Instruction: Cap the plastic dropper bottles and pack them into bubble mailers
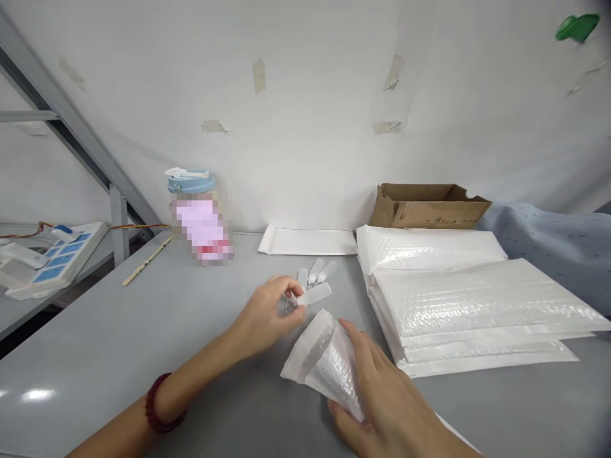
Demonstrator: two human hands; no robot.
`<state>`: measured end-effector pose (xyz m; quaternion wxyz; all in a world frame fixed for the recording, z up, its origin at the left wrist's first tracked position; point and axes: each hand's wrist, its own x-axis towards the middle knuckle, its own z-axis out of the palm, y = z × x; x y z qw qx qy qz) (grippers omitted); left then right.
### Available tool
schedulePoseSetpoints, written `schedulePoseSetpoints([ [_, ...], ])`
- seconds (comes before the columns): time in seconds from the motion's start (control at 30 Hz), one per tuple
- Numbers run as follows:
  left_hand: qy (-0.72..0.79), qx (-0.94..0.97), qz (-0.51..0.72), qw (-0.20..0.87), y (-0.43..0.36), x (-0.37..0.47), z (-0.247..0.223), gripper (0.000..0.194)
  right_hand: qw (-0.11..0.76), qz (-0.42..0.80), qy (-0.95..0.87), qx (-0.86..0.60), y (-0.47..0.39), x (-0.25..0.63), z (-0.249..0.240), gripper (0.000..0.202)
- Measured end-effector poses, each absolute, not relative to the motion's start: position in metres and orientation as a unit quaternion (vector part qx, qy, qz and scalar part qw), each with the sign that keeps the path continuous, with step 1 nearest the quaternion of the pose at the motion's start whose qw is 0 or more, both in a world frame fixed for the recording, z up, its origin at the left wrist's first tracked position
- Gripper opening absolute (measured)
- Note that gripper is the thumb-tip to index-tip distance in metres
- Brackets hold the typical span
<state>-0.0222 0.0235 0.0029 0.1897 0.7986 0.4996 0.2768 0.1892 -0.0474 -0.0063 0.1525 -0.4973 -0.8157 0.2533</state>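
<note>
My left hand is closed, thumb and fingers pinching the end of a small translucent plastic tube. Thin loops dangle by the fingertips; what they are is too small to tell. Similar small tubes lie on the table just beyond that hand. In my right hand is a white bubble mailer, squeezed so that its mouth gapes toward my left hand. The inside bottom of the mailer is hidden.
A stack of white bubble mailers lies to the right, before an open cardboard box. Another flat mailer lies by the wall. At the left stand a blue-lidded container, a blurred-out phone-like object and a power strip.
</note>
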Motion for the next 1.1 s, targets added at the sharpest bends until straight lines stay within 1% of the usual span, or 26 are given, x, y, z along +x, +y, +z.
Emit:
schedulePoseSetpoints([
  [0.07, 0.499, 0.761, 0.284, 0.303, 0.02, -0.034, 0.018, 0.011, 0.166, 0.247, -0.81, -0.506, -0.045, 0.19, -0.005, 0.077],
  [0.1, 0.484, 0.758, 0.277, 0.338, 0.019, -0.04, 0.026, 0.011, 0.172, 0.241, -0.809, -0.508, -0.045, 0.19, -0.006, 0.076],
  [0.2, 0.441, 0.797, 0.2, 0.36, 0.012, -0.048, 0.037, 0.009, 0.19, 0.228, -0.813, -0.5, -0.044, 0.19, -0.014, 0.081],
  [0.27, 0.407, 0.815, 0.163, 0.378, 0.006, -0.042, 0.034, 0.013, 0.2, 0.229, -0.816, -0.492, -0.046, 0.188, -0.021, 0.085],
  [0.33, 0.369, 0.82, 0.157, 0.409, -0.001, -0.029, 0.025, 0.017, 0.2, 0.237, -0.815, -0.49, -0.048, 0.186, -0.027, 0.089],
  [0.43, 0.295, 0.837, 0.148, 0.437, -0.012, -0.009, 0.013, 0.029, 0.182, 0.251, -0.817, -0.486, -0.051, 0.186, -0.032, 0.091],
  [0.5, 0.268, 0.845, 0.134, 0.444, -0.015, -0.005, 0.012, 0.031, 0.178, 0.249, -0.825, -0.476, -0.052, 0.188, -0.035, 0.092],
  [0.57, 0.28, 0.841, 0.125, 0.446, -0.012, -0.01, 0.014, 0.028, 0.183, 0.237, -0.833, -0.466, -0.052, 0.19, -0.037, 0.09],
  [0.6, 0.305, 0.835, 0.137, 0.437, -0.009, -0.015, 0.015, 0.025, 0.186, 0.23, -0.834, -0.465, -0.051, 0.19, -0.038, 0.09],
  [0.67, 0.375, 0.826, 0.209, 0.366, 0.003, -0.029, 0.015, 0.022, 0.191, 0.219, -0.833, -0.47, -0.051, 0.19, -0.037, 0.089],
  [0.73, 0.435, 0.824, 0.294, 0.213, 0.017, -0.042, 0.009, 0.029, 0.197, 0.214, -0.831, -0.474, -0.051, 0.189, -0.035, 0.088],
  [0.8, 0.426, 0.853, 0.263, 0.144, 0.029, -0.052, -0.001, 0.041, 0.206, 0.213, -0.831, -0.472, -0.051, 0.187, -0.032, 0.086],
  [0.87, 0.425, 0.871, 0.214, 0.124, 0.035, -0.057, -0.01, 0.047, 0.211, 0.213, -0.83, -0.47, -0.052, 0.186, -0.031, 0.084],
  [0.97, 0.449, 0.869, 0.175, 0.11, 0.034, -0.056, -0.014, 0.045, 0.215, 0.209, -0.829, -0.472, -0.053, 0.186, -0.031, 0.085],
  [1.1, 0.453, 0.877, 0.144, 0.072, 0.026, -0.051, -0.005, 0.037, 0.213, 0.213, -0.826, -0.476, -0.052, 0.187, -0.033, 0.085],
])
